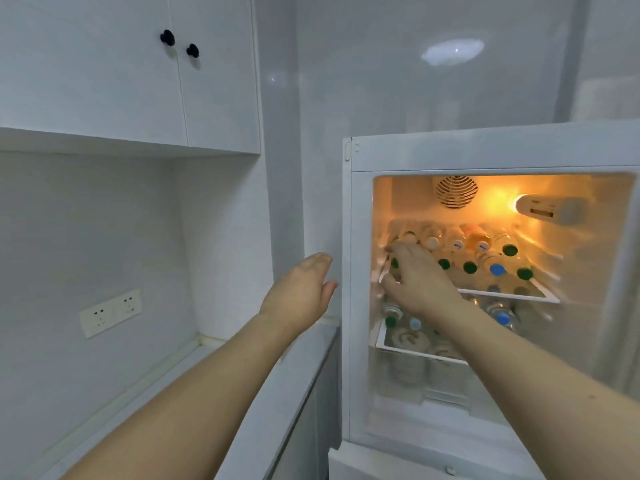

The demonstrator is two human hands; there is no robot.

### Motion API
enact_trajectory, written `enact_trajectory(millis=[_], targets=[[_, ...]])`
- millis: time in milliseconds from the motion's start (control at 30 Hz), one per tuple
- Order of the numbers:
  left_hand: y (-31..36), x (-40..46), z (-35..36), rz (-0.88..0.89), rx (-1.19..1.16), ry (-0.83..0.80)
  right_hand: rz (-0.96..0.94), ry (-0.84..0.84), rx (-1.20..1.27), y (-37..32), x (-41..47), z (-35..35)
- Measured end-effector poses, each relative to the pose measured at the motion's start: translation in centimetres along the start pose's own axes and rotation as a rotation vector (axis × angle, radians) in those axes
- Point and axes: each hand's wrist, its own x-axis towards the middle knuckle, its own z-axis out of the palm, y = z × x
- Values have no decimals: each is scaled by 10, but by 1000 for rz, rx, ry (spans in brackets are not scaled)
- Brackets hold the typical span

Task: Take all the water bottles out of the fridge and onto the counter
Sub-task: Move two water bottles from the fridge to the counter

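**Right hand on bottles inside open fridge, left hand free outside**

Fridge (360,306) sits at right of frame, compartment lit orange from a lamp at upper right. Water bottles (485,258) lie on their sides on the upper shelf (509,295), caps facing the camera: mostly green caps, one blue, some white. More bottles sit in the lower tray (415,351) below, with green and blue caps visible; image is soft there, count not clear.

Right hand (417,280) reaches into the left end of the upper shelf, fingers spread and curved over the leftmost bottles, touching them. Whether it actually grips one I cannot tell; the fingers hide the bottle under them.

Left hand (301,289) hovers at frame centre, just outside the fridge's left edge, fingers straight and together, holding nothing.

Counter (287,386) runs from lower left toward the fridge, under the left forearm. Wall socket (110,311) at left of frame. Upper cabinet (131,74) with two black knobs (167,38) at upper left.
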Motion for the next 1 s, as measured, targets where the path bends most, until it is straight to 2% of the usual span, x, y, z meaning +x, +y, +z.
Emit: enact_trajectory(millis=[167, 367, 533, 700, 900, 1000], targets=[[0, 58, 37, 185, -25, -26, 122, -4, -79, 31, 23, 13], [29, 105, 73, 444, 28, 65, 238, 1, -142, 78, 51, 23], [48, 149, 100, 390, 55, 72, 275, -5, -193, 118, 83, 35], [65, 202, 120, 352, 198, 9, 292, -20, -255, 166, 117, 44], [79, 271, 157, 253, 323, -85, 221, -12, -353, 214, 160, 73], [82, 299, 190, 265, 367, -93, 168, -12, -376, 241, 179, 92]])
